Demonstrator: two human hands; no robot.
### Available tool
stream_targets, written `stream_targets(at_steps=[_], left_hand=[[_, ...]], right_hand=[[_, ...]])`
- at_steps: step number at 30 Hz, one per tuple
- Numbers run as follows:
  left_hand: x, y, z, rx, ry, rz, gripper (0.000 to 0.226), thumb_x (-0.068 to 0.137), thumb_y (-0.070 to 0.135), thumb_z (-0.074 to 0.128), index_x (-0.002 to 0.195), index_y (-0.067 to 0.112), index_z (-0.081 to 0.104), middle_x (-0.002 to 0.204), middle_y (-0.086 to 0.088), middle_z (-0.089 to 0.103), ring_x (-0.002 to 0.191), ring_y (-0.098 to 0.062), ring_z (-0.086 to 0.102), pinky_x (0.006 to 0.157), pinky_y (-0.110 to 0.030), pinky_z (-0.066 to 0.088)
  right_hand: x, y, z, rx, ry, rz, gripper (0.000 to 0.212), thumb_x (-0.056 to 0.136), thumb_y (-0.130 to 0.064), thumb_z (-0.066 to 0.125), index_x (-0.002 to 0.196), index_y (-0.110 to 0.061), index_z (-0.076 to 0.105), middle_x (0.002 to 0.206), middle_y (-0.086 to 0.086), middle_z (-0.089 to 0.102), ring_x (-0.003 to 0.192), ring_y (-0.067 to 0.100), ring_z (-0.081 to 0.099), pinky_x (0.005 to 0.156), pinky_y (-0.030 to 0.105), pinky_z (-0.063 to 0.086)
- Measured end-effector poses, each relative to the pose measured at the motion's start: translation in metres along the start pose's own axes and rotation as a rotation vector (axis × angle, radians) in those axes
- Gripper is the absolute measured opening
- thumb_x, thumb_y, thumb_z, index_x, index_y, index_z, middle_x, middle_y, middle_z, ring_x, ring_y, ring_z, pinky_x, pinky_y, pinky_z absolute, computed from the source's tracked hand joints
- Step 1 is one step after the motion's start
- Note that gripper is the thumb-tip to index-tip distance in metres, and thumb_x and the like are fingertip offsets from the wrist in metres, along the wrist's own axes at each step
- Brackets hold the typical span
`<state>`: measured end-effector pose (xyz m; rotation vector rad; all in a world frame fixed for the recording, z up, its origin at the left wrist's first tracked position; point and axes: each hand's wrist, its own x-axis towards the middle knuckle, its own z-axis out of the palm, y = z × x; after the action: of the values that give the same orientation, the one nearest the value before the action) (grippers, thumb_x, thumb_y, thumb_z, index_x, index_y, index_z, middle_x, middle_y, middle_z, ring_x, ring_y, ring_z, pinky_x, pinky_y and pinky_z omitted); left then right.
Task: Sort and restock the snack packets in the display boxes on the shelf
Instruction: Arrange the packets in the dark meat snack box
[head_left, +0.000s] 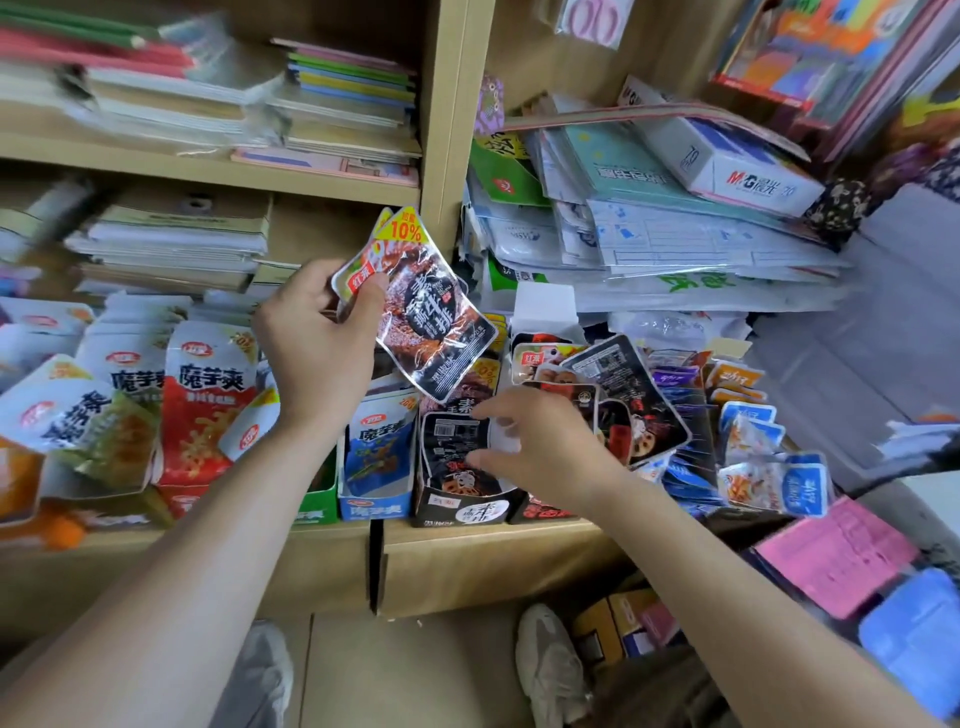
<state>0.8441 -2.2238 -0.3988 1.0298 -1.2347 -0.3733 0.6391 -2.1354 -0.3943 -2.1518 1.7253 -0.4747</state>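
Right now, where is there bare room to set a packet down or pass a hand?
Crowded: snack packets fill the shelf edge to edge; stationery piles above right. Bare: the wooden lip before the black display box, the grey surface far right, the floor between the shoes. A hand fits above the packets, under the upper shelf.

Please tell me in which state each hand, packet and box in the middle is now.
left hand: grips the lifted packet above the boxes.
lifted packet: in the air, tilted, front side showing.
right hand: fingers pinch the barcode packet.
barcode packet: in the black box, back side showing.
black box: open on top, holding packets.
blue box: open on top, blue packets upright.
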Motion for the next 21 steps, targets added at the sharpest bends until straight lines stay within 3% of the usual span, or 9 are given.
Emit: stream_targets(at_steps=[3,8,11,15,18,21], left_hand=[[0.001,-0.003,-0.009,0.008,-0.013,0.004,0.017,0.091,0.028,0.072,0.090,0.012,0.072,0.070,-0.005,0.069,0.060,-0.017,0.059,0.051,-0.039,0.044],[0.000,-0.005,-0.023,0.011,-0.026,-0.033,0.014,0.092,0.026,0.073,0.091,0.012,0.072,0.072,0.004,0.068,0.063,-0.004,0.059,0.055,-0.029,0.041],[0.004,-0.008,-0.022,0.018,-0.023,-0.060,0.012,0.092,0.024,0.074,0.094,0.012,0.073,0.075,0.010,0.068,0.064,0.006,0.058,0.058,-0.020,0.043],[0.009,-0.010,-0.015,0.017,-0.065,-0.077,0.015,0.091,0.022,0.074,0.100,0.011,0.073,0.082,0.010,0.070,0.068,0.008,0.061,0.061,-0.014,0.044],[0.011,-0.011,-0.011,0.044,-0.081,-0.057,0.012,0.092,0.020,0.074,0.098,0.011,0.072,0.079,0.010,0.068,0.064,0.009,0.059,0.058,-0.012,0.042],[0.014,-0.012,-0.009,0.036,-0.050,-0.063,0.008,0.092,0.023,0.074,0.094,0.015,0.071,0.074,0.011,0.066,0.061,0.007,0.055,0.056,-0.016,0.041]], right_hand=[[0.037,0.001,0.015,-0.108,-0.289,-0.021,0.074,0.082,-0.033,0.083,0.147,-0.018,0.051,0.146,0.001,0.054,0.133,0.019,0.050,0.107,0.030,0.042],[0.090,0.000,0.028,-0.324,-0.556,-0.104,0.093,0.078,-0.030,0.085,0.155,-0.016,0.036,0.156,0.006,0.043,0.140,0.026,0.043,0.114,0.036,0.036],[0.102,0.000,0.033,-0.365,-0.640,-0.111,0.089,0.079,-0.023,0.084,0.154,-0.011,0.036,0.155,0.010,0.043,0.137,0.028,0.045,0.107,0.034,0.040],[0.107,0.002,0.039,-0.481,-0.552,-0.142,0.059,0.096,-0.019,0.064,0.150,-0.008,0.042,0.158,0.015,0.036,0.141,0.034,0.038,0.110,0.036,0.037],[0.107,0.002,0.033,-0.473,-0.404,-0.135,0.032,0.099,-0.007,0.053,0.131,-0.007,0.059,0.143,0.017,0.049,0.128,0.037,0.049,0.095,0.036,0.044],[0.099,0.003,0.019,-0.313,-0.225,-0.141,0.021,0.091,-0.002,0.058,0.110,-0.006,0.066,0.121,0.014,0.062,0.110,0.035,0.059,0.082,0.034,0.047]])
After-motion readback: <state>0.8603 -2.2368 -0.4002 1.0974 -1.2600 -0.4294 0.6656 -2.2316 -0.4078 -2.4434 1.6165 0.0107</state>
